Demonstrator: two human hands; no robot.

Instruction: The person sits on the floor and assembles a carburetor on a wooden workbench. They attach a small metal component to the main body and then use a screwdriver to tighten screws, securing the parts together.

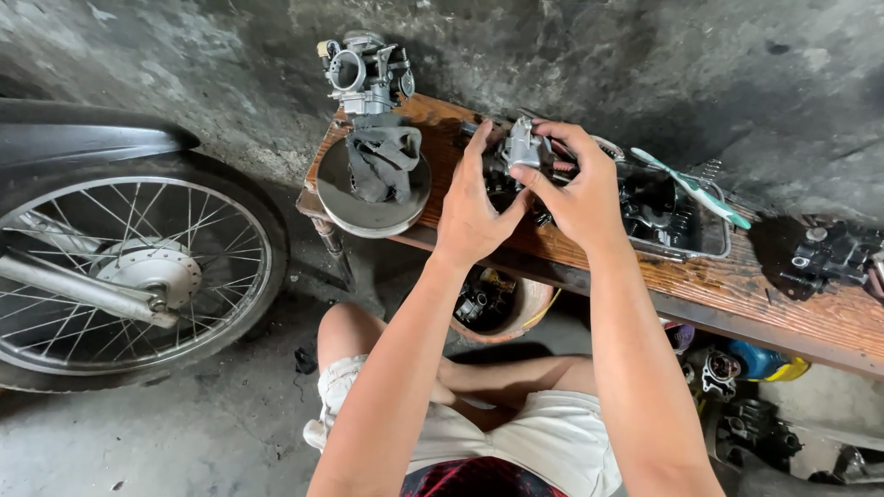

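Grey metal carburetor part (523,147) is pinched between our left hand (471,210) and right hand (580,184), right above the wooden bench (783,285).

Soft, even daylight is falling from above; the wall (645,55) is staying dim. Shadows are lying under the bench (810,313). Edges are bending slightly; everything is looking sharp.

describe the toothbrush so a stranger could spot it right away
Start at the long wooden bench against the grey wall. Right of the right hand sits a shallow metal tray; the green-and-white toothbrush lies slanted across its rim, the only brightly coloured thing among dark, greasy parts.
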